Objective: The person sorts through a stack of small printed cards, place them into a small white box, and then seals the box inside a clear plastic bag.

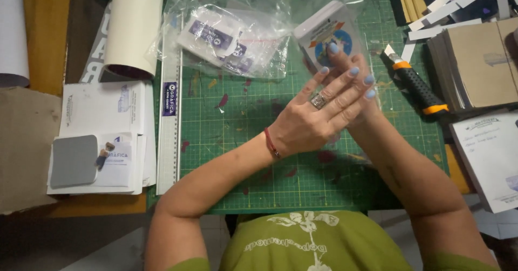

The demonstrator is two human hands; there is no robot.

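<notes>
Over the green cutting mat — a stack of printed cards pressed between two hands.

Left hand lies flat, fingers spread, over the right hand; right grip hidden — cannot tell. Squaring seems underway; next needs firm edge alignment.

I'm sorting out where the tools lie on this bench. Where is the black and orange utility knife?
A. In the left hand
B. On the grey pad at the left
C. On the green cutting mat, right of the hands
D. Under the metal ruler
C: the utility knife lies on the green cutting mat, right of the left hand, beside the cardboard stack.
</notes>
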